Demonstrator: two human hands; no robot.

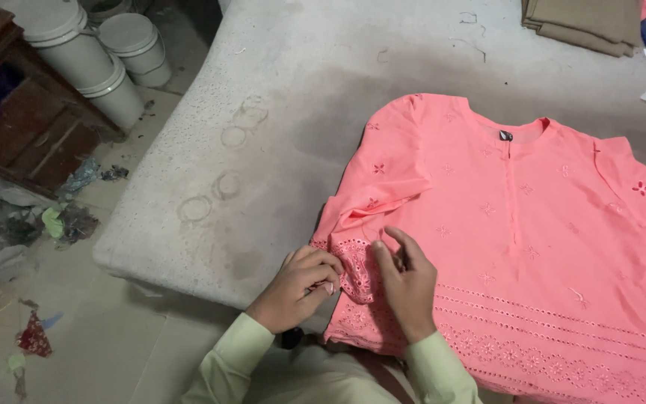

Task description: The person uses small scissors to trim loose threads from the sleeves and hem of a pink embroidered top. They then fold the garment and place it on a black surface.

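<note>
Pinching a coral-pink tunic (517, 217) at its embroidered sleeve cuff, near the front edge of a grey padded table (278, 127).

Seen from the head camera, the left hand (297, 288) and right hand (407, 280) sit close together, each closed on the cuff fabric. Bare padding stretches wide to the left and beyond the tunic; folded tan cloth (585, 22) lies at the far edge, and white buckets (106, 52) stand on the floor past the table's left side.
</note>
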